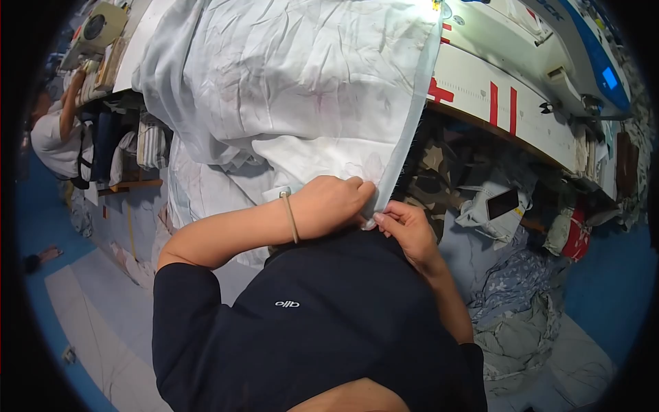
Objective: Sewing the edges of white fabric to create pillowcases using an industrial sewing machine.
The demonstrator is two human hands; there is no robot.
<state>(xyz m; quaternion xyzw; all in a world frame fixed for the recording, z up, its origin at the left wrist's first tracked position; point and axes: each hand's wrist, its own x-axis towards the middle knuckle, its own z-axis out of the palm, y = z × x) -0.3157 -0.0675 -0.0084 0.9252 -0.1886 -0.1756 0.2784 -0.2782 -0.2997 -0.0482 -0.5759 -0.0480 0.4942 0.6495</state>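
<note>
- The work in hand is on the white cloth [295, 89], which spreads over the worktop [542, 127] and hangs down over its near side to the person's lap.
- How far along: the pale band [414, 103] along the cloth's right side lies fairly straight from beside the sewing machine [590, 55] down towards the hands. That stretch looks orderly, by my judgement.
- What is left: the lower end of the band is gathered between the fingers, so this corner seems not yet settled. The broad middle of the cloth is creased and loose, and how much of its other edges is done cannot be told.
- The left hand [336, 200], with a band at the wrist, is closed, its fingers curled down over the cloth near the corner. Its fingertips are partly hidden, but it appears to grip the fabric.
- The right hand [412, 228] is nearly closed, thumb and forefinger pinching the cloth's lower corner just beside the left hand, in front of the dark shirt [343, 295].
- A dark phone [502, 204] lies on pale fabric, well apart from both hands.
</note>
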